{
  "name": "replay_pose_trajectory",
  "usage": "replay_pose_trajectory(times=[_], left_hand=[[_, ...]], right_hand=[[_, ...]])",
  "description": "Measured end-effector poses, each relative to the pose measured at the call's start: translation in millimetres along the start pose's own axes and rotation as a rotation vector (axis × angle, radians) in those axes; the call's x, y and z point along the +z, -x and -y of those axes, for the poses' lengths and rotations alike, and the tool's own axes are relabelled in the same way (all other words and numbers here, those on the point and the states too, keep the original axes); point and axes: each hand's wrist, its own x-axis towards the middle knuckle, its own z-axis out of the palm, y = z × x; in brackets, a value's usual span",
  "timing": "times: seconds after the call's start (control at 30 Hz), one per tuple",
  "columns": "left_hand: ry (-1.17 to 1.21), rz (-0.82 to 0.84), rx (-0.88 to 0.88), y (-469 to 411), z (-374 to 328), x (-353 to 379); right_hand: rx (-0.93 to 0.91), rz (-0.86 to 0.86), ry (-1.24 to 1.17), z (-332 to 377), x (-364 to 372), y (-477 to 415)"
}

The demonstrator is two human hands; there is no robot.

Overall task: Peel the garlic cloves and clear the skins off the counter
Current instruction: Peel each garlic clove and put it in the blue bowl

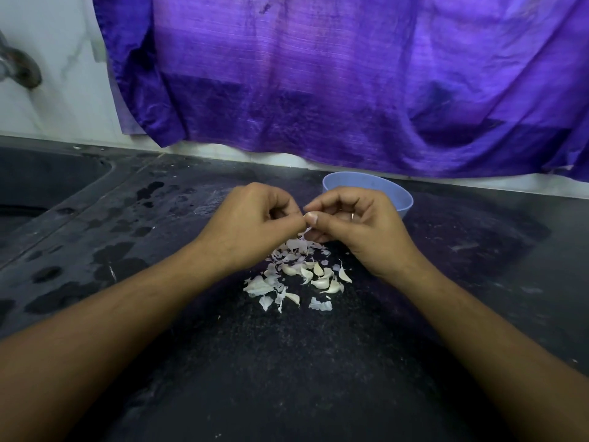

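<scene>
A dark, speckled stone worktop (pixel 287 362) is seen, matt and dusted with pale marks, with wet patches on its left part. On it, a loose heap of thin, papery white garlic skins (pixel 288 250) is spread, and just in front of it several smooth, curved, cream garlic cloves (pixel 322 275) are lying among the flakes. Both hands are held above this heap, wrists raised and forearms reaching forward from the lower corners. The left hand (pixel 255 224) is curled, its fingertips pinched together; the right hand (pixel 353 221) is curled too, and a small pale clove (pixel 308 214) is gripped between the thumbs and fingertips where the two hands meet. A round, light blue plastic bowl (pixel 398 196) stands behind the right hand. A shiny purple cloth (pixel 318 74) with fine woven lines hangs in folds on the wall.
</scene>
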Motion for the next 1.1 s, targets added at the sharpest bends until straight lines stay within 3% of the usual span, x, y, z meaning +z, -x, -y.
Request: replay_pose_trajectory(times=[0.43, 0.77, 1.1], left_hand=[[0.29, 0.077, -0.139, -5.2, 6.7, -3.5], [0.107, 0.004, -0.114, -2.5, 7.2, -2.3], [-0.111, -0.014, -0.004, -4.6, 12.3, -4.8]], right_hand=[[0.046, 0.072, -0.025, 5.2, -4.7, -0.3], [0.131, -0.017, -0.349, 11.6, -7.5, -1.4], [0.038, -0.092, -0.079, 11.7, -13.3, -2.6]])
